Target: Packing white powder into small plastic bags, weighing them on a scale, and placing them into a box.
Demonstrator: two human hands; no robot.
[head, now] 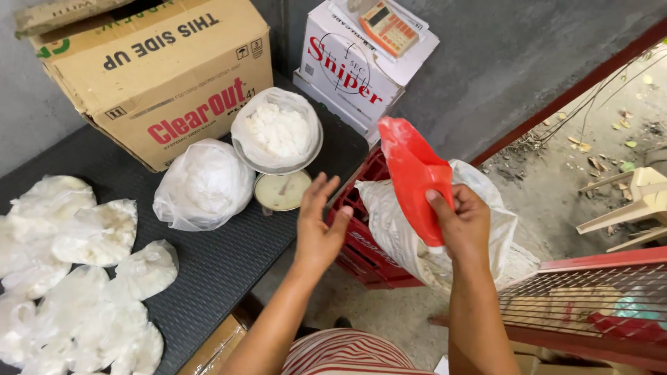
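Right hand [464, 223] grips red scoop [411, 177] above white sack [399, 232] | left hand [318, 229] open, empty, beside dial scale [281, 191] | risk: tilted scoop may spill powder.

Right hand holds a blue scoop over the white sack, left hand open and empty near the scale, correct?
Not quite: the head view shows the scoop is red, not blue. The right hand holds it over the white sack; the left hand is open and empty near the scale.

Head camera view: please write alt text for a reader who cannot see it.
A right hand holds a red scoop above an open white sack in a red crate; the open left hand hovers near a weighing scale carrying a bag of white powder.
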